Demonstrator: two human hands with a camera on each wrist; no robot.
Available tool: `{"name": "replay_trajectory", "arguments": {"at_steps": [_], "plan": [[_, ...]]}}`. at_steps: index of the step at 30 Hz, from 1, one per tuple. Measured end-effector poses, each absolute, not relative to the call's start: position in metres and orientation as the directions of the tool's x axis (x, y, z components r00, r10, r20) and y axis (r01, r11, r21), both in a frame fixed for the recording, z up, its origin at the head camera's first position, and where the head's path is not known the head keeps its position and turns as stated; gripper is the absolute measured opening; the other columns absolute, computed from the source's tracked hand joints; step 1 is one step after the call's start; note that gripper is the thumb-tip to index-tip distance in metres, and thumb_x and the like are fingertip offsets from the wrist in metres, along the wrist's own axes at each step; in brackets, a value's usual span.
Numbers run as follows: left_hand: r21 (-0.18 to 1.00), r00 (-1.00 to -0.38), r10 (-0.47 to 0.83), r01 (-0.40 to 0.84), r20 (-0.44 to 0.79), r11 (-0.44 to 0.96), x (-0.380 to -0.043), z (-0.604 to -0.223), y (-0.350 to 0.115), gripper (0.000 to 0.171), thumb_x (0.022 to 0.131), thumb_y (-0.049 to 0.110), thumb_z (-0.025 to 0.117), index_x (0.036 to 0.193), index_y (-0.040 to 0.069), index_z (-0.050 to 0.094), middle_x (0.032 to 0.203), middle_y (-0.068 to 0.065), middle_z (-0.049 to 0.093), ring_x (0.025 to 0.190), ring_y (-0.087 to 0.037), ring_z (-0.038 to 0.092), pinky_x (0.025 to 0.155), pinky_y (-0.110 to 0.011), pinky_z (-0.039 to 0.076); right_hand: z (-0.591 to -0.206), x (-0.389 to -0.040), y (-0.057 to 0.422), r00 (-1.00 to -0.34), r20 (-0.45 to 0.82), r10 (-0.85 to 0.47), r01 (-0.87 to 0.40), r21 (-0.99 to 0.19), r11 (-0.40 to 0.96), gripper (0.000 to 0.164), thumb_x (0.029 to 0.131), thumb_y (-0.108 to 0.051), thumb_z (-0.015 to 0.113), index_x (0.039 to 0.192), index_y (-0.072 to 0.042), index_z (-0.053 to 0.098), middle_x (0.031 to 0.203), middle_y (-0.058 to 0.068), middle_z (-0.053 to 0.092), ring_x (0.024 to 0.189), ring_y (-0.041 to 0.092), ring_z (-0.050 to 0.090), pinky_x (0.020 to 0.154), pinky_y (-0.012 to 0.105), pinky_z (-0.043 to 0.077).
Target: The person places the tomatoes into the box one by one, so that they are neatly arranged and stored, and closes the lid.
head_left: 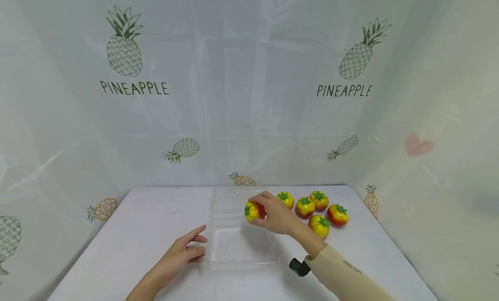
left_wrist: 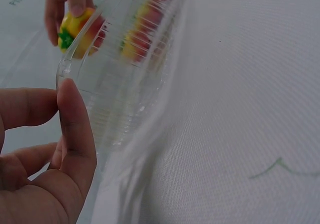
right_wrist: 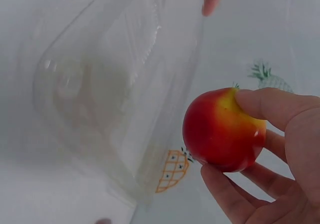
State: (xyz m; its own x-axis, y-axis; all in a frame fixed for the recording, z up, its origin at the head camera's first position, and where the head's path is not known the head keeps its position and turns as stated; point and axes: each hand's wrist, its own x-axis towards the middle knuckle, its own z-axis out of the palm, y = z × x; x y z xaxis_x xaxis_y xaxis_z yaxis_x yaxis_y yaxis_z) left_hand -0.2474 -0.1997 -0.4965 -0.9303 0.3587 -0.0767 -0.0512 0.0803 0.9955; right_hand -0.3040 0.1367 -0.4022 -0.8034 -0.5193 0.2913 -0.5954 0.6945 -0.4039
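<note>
My right hand (head_left: 276, 214) grips a yellow-and-red toy persimmon (head_left: 252, 211) with a green leafy top, thumb and fingers around its sides. It holds the persimmon above the clear plastic container (head_left: 227, 263), near that container's middle. In the right wrist view the persimmon (right_wrist: 220, 131) shows its red side, apart from the plastic. My left hand (head_left: 181, 254) is at the container's left edge, thumb and index finger spread. In the left wrist view its thumb (left_wrist: 75, 121) overlaps the clear rim; whether it touches is hard to tell.
Several more toy persimmons (head_left: 305, 208) lie on the white table (head_left: 163, 214), right of the container. A black device (head_left: 299, 267) sits at the right wrist by the beige sleeve (head_left: 343, 273). A pale curtain (head_left: 241, 110) with pineapple prints stands behind and at both sides.
</note>
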Motion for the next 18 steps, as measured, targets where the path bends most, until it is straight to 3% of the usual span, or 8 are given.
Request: {"name": "replay_trajectory", "arguments": {"at_steps": [7,18], "plan": [[0.995,-0.932,0.352,-0.059,-0.082,0.074,-0.248,-0.495,-0.198,0.076,0.104,0.009,0.066,0.168,0.002,0.025,0.144,-0.027,0.044,0.1,-0.023,0.066,0.09,-0.029,0.061,-0.413,-0.307,0.111,-0.807,0.25,-0.534,-0.588,-0.422,0.69,0.05,0.091,-0.023,0.085,0.138,-0.015,0.068,0.131,0.006,0.061,0.111,0.023,0.064,0.1,0.041,0.059],[0.994,-0.938,0.332,-0.075,-0.096,0.076,-0.248,-0.496,-0.197,0.076,0.103,0.009,0.067,0.167,0.002,0.027,0.139,-0.025,0.047,0.099,-0.023,0.066,0.088,-0.029,0.061,-0.443,-0.309,0.067,-0.818,0.199,-0.539,-0.569,-0.414,0.71,0.046,0.09,-0.021,0.085,0.134,-0.018,0.072,0.125,0.003,0.061,0.107,0.015,0.058,0.1,0.028,0.056]]}}
